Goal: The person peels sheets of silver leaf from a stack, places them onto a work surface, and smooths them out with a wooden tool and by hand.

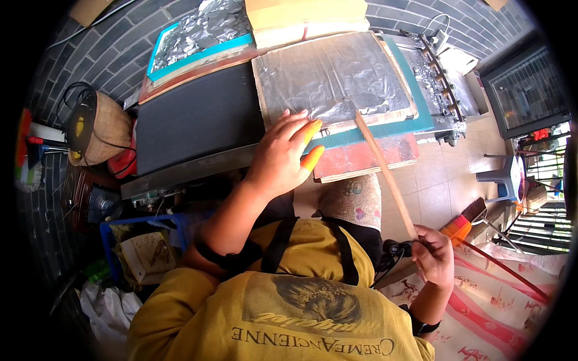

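Observation:
My right hand [432,256] grips the lower end of a long, flat wooden stick [384,169]. The stick's far tip rests at the near edge of a wrinkled silvery foil sheet [332,74], which covers a flat board or paper stack with light brown edges. With yellow covers on thumb and index finger, my left hand [281,155] hovers at or touches the near left corner of that stack; contact is hard to tell. Nothing shows in it, and the fingers are spread. Beneath the stack lie a teal ribbed mat [422,113] and a red-topped board [365,155].
A black panel [198,115] adjoins on the left. Behind it stands a turquoise tray [156,54] of loose foil pieces, beside a thick cream paper stack [309,20]. A metal frame with knobs [440,79] is right. A blue crate [106,241] and a broom [456,230] stand lower down.

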Demonstrator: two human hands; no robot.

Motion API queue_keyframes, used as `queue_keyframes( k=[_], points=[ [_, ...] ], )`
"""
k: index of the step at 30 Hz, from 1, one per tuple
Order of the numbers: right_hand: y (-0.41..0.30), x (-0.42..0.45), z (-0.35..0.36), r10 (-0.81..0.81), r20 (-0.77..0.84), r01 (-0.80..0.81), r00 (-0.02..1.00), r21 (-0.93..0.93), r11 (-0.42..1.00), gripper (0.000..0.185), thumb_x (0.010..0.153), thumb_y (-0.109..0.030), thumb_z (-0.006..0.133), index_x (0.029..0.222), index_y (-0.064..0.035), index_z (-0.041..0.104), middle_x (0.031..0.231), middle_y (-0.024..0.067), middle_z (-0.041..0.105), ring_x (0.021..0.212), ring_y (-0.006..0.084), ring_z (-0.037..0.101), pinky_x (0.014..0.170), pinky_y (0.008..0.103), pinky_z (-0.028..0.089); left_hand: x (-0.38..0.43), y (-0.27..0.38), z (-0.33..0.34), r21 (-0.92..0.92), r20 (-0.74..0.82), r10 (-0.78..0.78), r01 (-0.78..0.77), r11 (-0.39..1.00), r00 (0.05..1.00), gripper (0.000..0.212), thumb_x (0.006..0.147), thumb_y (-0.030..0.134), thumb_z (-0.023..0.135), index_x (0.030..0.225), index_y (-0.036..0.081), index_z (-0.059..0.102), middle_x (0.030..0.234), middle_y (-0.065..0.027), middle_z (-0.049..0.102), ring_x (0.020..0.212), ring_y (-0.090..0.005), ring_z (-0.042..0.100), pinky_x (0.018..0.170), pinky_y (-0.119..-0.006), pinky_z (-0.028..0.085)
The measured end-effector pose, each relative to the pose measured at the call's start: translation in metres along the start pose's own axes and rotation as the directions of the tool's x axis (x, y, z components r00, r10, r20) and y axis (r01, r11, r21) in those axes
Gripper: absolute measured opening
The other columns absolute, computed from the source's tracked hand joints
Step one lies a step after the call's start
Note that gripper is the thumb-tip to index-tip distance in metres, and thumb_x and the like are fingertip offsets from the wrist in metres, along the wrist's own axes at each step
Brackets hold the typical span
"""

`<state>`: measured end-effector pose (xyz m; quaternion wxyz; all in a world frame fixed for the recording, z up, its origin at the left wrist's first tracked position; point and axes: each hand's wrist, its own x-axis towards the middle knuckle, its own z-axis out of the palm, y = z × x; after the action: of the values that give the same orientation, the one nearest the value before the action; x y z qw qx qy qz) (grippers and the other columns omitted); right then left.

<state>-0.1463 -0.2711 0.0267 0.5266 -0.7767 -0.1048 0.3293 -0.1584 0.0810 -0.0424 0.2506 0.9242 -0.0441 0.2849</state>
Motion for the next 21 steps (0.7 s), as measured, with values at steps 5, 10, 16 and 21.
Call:
queue_keyframes(
  k=[5, 10, 16, 21],
  points=[
    [0.001, 0.000, 0.003, -0.012, -0.018, 0.012, 1.000, 0.024, 1.000, 0.031, 0.085, 0.004, 0.051, 0.115, 0.0086, 0.058, 0.064, -0.0008, 0.052, 0.053, 0.0048, 0.045, 0.048, 0.0197, 0.034, 0.000, -0.002, 0.001, -0.013, -0.029, 0.001, -0.002, 1.000, 1.000, 0.035, 0.081, 0.017, 0.068, 0.110, 0.000, 0.061, 0.109, -0.0173, 0.061, 0.107, -0.0310, 0.057, 0.099, -0.042, 0.043],
    [-0.001, 0.000, 0.003, -0.010, -0.045, 0.012, 0.999, 0.033, 0.999, 0.031, 0.085, 0.005, 0.050, 0.114, 0.0088, 0.058, 0.064, -0.0007, 0.052, 0.052, 0.0045, 0.044, 0.047, 0.0195, 0.034, 0.006, -0.004, 0.003, -0.050, -0.050, -0.009, 0.006, 0.999, 0.999, 0.033, 0.078, 0.013, 0.069, 0.109, 0.000, 0.061, 0.106, -0.0179, 0.062, 0.105, -0.0322, 0.058, 0.093, -0.039, 0.046],
    [0.002, -0.003, 0.001, 0.003, -0.031, 0.000, 1.000, 0.072, 0.997, 0.031, 0.085, 0.005, 0.050, 0.115, 0.0091, 0.058, 0.067, -0.0003, 0.052, 0.057, 0.0052, 0.045, 0.051, 0.0195, 0.035, 0.005, -0.004, 0.002, -0.053, -0.045, -0.022, 0.019, 0.998, 0.999, 0.034, 0.079, 0.012, 0.069, 0.110, 0.001, 0.061, 0.105, -0.0179, 0.063, 0.102, -0.0325, 0.059, 0.092, -0.040, 0.047],
    [0.010, -0.003, 0.002, -0.093, -0.011, 0.094, 0.996, 0.081, 0.992, 0.030, 0.088, -0.003, 0.056, 0.115, 0.0096, 0.057, 0.061, -0.0003, 0.052, 0.043, 0.0024, 0.038, 0.041, 0.0176, 0.027, 0.016, -0.002, 0.000, -0.124, -0.022, -0.078, 0.075, 0.989, 0.997, 0.036, 0.079, 0.011, 0.068, 0.112, 0.001, 0.059, 0.105, -0.0163, 0.062, 0.098, -0.0332, 0.059, 0.088, -0.040, 0.047]
  ],
)
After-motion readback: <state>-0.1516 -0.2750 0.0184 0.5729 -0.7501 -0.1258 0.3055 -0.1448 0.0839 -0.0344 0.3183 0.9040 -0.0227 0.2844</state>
